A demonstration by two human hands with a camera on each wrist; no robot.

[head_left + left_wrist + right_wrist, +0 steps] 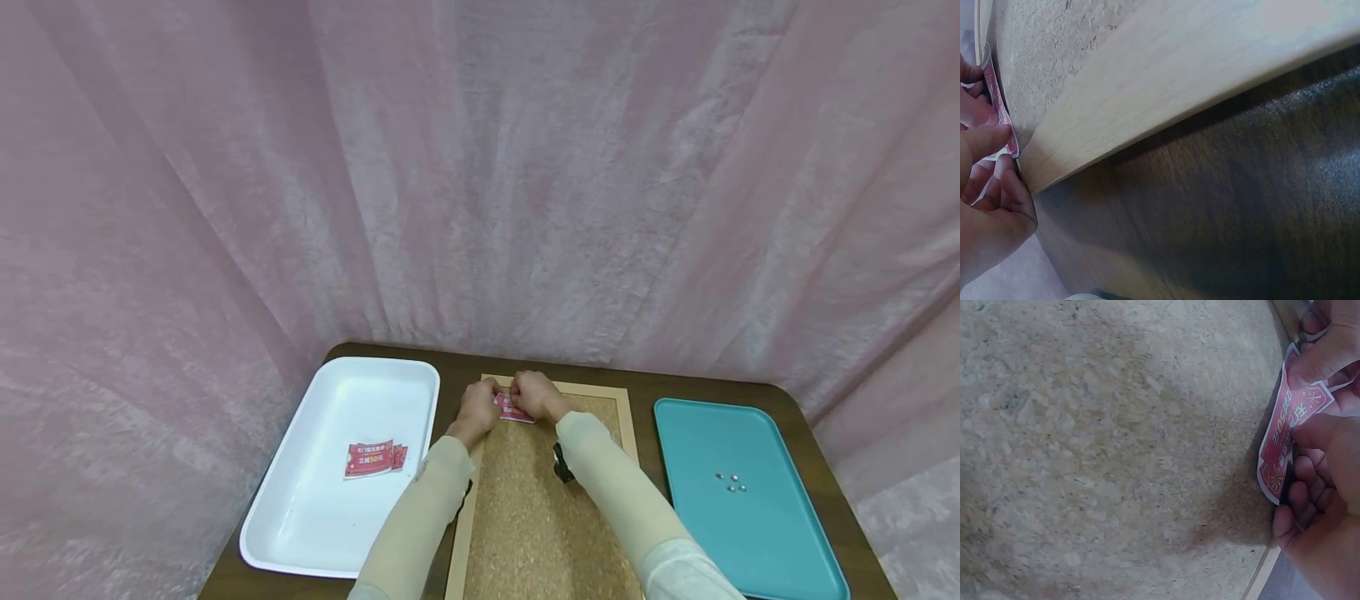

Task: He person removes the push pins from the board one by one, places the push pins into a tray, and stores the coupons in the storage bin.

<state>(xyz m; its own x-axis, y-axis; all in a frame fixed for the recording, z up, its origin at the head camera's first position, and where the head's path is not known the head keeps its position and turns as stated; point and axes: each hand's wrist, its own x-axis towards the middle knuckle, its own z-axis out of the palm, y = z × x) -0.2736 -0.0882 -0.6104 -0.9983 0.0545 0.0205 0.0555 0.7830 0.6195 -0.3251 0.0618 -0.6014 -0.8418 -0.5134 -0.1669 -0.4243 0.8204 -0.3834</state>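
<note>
A red paper coupon [513, 410] with white lettering is held over the far left part of a wood-framed corkboard [525, 508]. My left hand [478, 406] pinches its left end between thumb and fingers. From the other side my right hand [534, 393] grips it too, the thumb lying on its printed face. Close up in the right wrist view, the coupon [1277, 444] bows, with its near edge close over the cork. In the left wrist view, the left hand [1000, 200] has a corner of it near the wooden frame [1110, 106]. Part of the coupon is hidden behind the fingers.
To the left stands a white tray [322, 508] with a few overlapping red coupons [369, 460]. On the right is a teal tray [757, 542] with several small silver round pieces [734, 478]. A pink curtain [480, 208] hangs behind the dark wooden table [442, 367].
</note>
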